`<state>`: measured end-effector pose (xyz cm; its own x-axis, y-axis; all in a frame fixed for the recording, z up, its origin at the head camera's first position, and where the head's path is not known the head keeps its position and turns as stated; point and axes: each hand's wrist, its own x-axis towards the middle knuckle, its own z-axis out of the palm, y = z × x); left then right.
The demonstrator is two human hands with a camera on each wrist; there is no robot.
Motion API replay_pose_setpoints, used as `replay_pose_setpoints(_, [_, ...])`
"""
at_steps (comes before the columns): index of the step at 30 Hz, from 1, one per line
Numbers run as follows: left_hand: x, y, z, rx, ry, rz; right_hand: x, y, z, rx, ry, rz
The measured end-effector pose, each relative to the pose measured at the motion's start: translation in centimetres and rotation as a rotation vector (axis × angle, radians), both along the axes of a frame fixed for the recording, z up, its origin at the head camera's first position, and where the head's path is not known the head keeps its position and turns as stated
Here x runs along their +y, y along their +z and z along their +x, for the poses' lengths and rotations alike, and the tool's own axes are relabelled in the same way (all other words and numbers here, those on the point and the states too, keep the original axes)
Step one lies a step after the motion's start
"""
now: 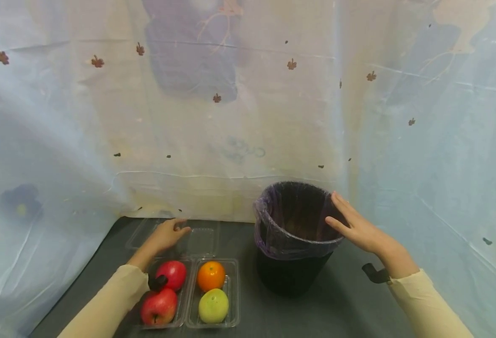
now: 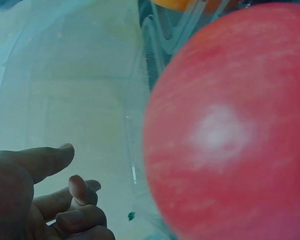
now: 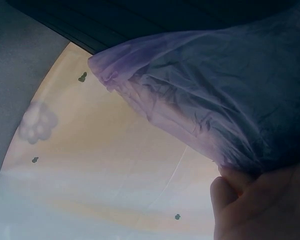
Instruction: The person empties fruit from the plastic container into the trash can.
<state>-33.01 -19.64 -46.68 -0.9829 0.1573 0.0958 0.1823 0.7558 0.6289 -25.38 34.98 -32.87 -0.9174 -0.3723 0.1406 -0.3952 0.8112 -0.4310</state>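
Note:
My left hand (image 1: 166,236) hovers, fingers loosely bent and holding nothing, over the open clear lid of a plastic fruit box (image 1: 202,241). Just in front of it, two red apples (image 1: 159,307) fill the box's left compartment. An orange (image 1: 211,276) and a yellow-green round fruit (image 1: 213,306) share the right one. In the left wrist view one red apple (image 2: 230,130) looms large beside the hand. My right hand (image 1: 363,233) is at the right rim of a black bin (image 1: 290,277), fingers extended. The bin's purple liner bag (image 3: 190,90) is folded over that rim, fingertips right at its edge.
The bin stands on a dark grey tabletop (image 1: 252,305), right of the fruit box. A pale patterned plastic sheet (image 1: 248,131) rises behind and along both sides. A black camera mount (image 1: 374,273) sticks out from my right wrist.

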Motion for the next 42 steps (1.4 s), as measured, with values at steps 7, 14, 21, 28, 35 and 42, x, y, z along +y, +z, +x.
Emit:
replay_pose_setpoints(7, [-0.8,0.9,1.0,0.033,-0.030,0.001,0.1,0.1,0.0,0.007,0.008,-0.004])
replay_pose_setpoints(14, [-1.3,1.1,2.4,0.036,-0.034,0.003,0.3,-0.1,-0.2,0.016,0.012,-0.008])
replay_pose_setpoints(21, [-2.1,1.2,3.8,0.037,-0.012,0.015,0.3,0.0,-0.1,0.019,0.019,-0.012])
replay_pose_setpoints(28, [-2.7,1.6,5.6,0.041,-0.025,0.026,0.2,0.1,0.1,0.027,0.031,-0.032])
replay_pose_setpoints(35, [-3.8,1.0,7.4,0.065,-0.021,0.004,0.1,0.2,0.1,0.018,0.021,-0.012])
replay_pose_setpoints(42, [-5.1,0.1,8.8,0.075,-0.042,0.013,0.2,-0.1,-0.1,0.014,0.020,-0.008])
